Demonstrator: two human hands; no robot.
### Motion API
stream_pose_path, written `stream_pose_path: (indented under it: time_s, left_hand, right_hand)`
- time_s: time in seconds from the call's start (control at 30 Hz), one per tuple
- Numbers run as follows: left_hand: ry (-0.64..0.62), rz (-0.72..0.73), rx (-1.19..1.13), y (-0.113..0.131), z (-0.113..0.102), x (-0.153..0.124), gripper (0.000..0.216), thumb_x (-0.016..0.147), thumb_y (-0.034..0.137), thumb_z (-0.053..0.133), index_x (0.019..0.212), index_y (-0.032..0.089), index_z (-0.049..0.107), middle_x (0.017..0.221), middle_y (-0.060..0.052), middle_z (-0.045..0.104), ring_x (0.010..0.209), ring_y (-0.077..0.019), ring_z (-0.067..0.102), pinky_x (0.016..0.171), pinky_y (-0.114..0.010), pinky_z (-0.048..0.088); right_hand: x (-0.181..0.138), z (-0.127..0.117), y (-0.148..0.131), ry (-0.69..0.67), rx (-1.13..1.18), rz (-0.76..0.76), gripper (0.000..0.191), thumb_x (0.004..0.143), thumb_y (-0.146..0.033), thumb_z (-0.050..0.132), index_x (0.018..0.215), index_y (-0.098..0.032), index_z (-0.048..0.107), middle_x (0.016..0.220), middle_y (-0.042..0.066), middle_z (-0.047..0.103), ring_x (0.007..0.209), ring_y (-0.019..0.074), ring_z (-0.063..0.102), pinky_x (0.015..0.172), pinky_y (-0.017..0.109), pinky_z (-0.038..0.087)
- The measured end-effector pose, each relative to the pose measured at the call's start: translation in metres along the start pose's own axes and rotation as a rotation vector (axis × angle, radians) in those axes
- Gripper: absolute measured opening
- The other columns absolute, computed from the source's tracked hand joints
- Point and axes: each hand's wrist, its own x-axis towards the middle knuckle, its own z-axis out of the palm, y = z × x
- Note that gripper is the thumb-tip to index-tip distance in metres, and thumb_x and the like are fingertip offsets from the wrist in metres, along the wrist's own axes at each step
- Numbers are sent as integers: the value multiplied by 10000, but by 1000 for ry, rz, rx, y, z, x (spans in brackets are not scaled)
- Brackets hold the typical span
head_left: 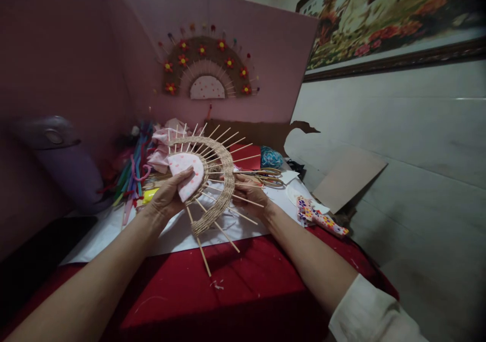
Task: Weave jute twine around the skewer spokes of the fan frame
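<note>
I hold a half-round woven fan (222, 180) of twine wound over thin wooden sticks, tilted up above the table. My left hand (167, 197) is closed on its centre, thumb pressed on the pink dotted fabric patch (187, 172). My right hand (248, 195) sits behind the woven band on the right side, fingers curled around the sticks. Several bare stick ends poke out all round the rim.
A finished fan with red flowers (207, 68) hangs on the pink board behind. Coloured pipe cleaners (131, 180), pink cloth, a red box (246, 154), blue yarn (271, 157) and a flowered glue gun (319, 218) lie on white paper over a red tablecloth (235, 291).
</note>
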Motion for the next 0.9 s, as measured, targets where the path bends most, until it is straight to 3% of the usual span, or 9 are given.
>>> stream_pose_path:
  time_s: [0.1, 0.43, 0.6, 0.77, 0.9]
  left_hand:
    - [11, 3, -11, 0, 1, -1, 145, 751, 64, 538, 874, 90, 611, 729, -90, 686, 573, -168, 643, 543, -268, 552]
    - [19, 15, -63, -3, -4, 1, 134, 745, 110, 571, 872, 92, 609, 735, -99, 688, 608, -181, 653, 590, -280, 555]
    - [27, 43, -69, -3, -4, 1, 123, 762, 126, 558, 872, 100, 607, 750, -100, 690, 632, -186, 658, 607, -287, 557]
    - [31, 70, -106, -2, -5, 1, 128, 762, 127, 563, 881, 107, 603, 734, -83, 689, 612, -176, 655, 613, -285, 558]
    - [40, 70, -113, 0, -6, 2, 143, 763, 140, 569, 897, 102, 601, 741, -92, 688, 619, -182, 656, 622, -299, 559]
  right_hand:
    - [0, 3, -1, 56, 35, -12, 168, 684, -190, 659, 843, -146, 627, 443, -98, 313, 367, 22, 157, 339, 159, 159]
    - [0, 8, -2, 147, 5, -59, 147, 642, -180, 700, 741, -133, 603, 462, -108, 225, 380, 12, 111, 322, 150, 109]
    - [0, 6, -1, 142, -21, -77, 165, 651, -206, 693, 679, -154, 539, 478, -100, 249, 384, 17, 155, 338, 153, 122]
    - [-1, 6, 0, 139, -22, -72, 300, 648, -215, 689, 568, -174, 402, 464, -98, 247, 387, 23, 163, 348, 164, 111]
    - [-1, 6, 0, 131, -21, -95, 266, 648, -225, 683, 587, -174, 430, 469, -101, 223, 391, 30, 144, 349, 175, 109]
